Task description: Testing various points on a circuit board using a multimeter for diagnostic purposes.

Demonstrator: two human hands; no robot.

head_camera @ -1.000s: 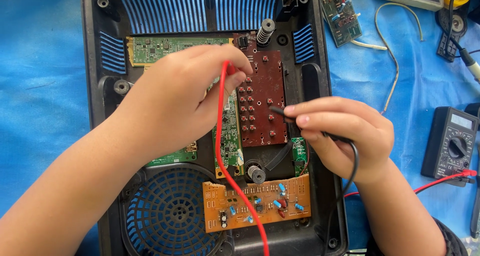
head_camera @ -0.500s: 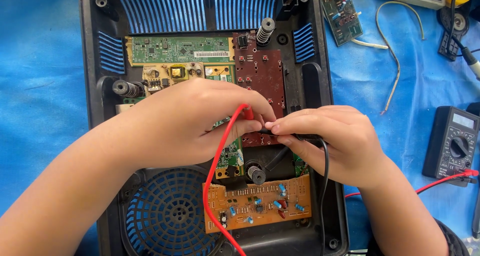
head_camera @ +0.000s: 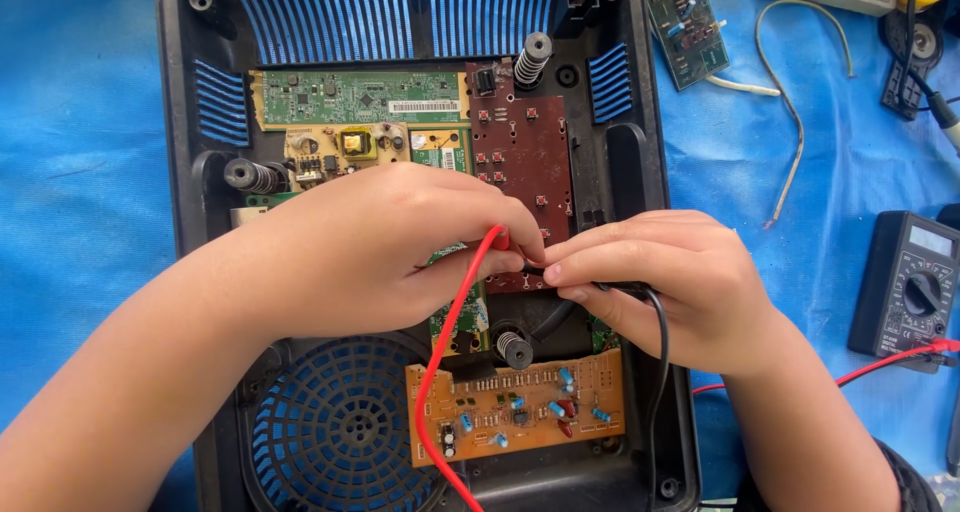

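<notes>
Left hand pinched red probe, right hand pinched black probe, tips steadied close together on dark red board.

A narrow white label with dark print lies along the right part of the green circuit board at the top of the open black casing. At the right edge, on the blue sheet, a black multimeter carries 1 small pale grey rectangular screen near its top, above the round dial
</notes>
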